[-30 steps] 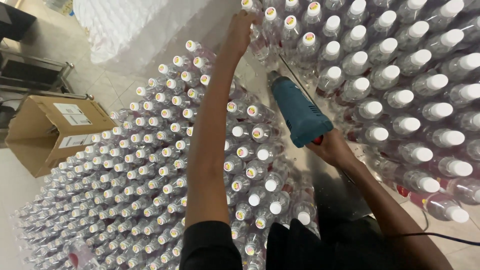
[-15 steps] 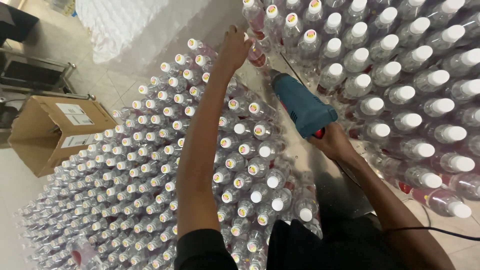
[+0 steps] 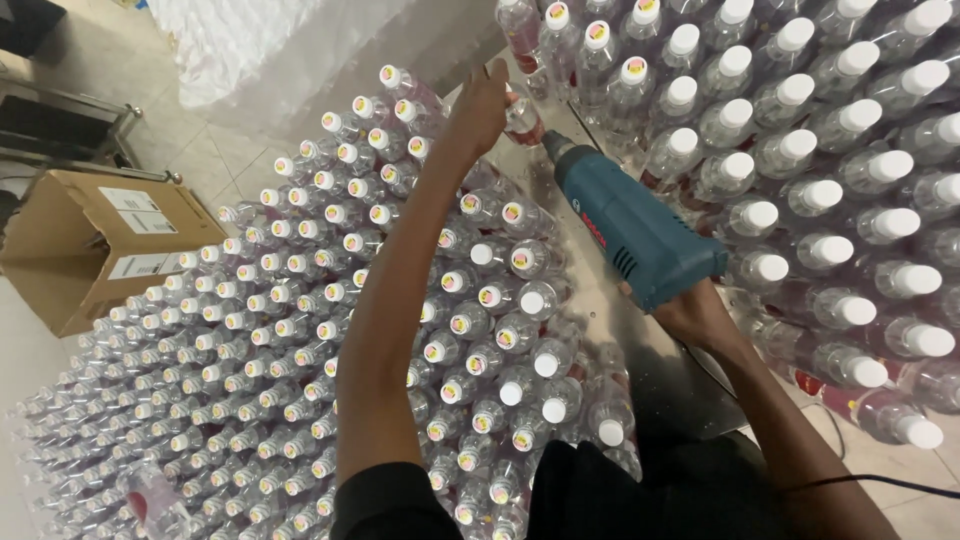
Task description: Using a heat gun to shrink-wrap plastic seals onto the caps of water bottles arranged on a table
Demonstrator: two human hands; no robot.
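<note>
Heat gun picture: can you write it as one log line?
right hand: holds blue heat gun | left hand: on a bottle | capped bottles all around

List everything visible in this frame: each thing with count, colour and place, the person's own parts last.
bottles: too many to count, clear with pale caps, packed in rows across left and centre
second bottle group: many, clear with white caps, upper right
single bottle: one, clear with reddish label, at the left fingertips
heat gun: one, teal with metal nozzle, centre right
cardboard box: one, brown, open, left on the floor
plastic film: one sheet, translucent white, top
cable: one, black, lower right
left hand: one, touching the single bottle
right hand: one, gripping the heat gun
</note>
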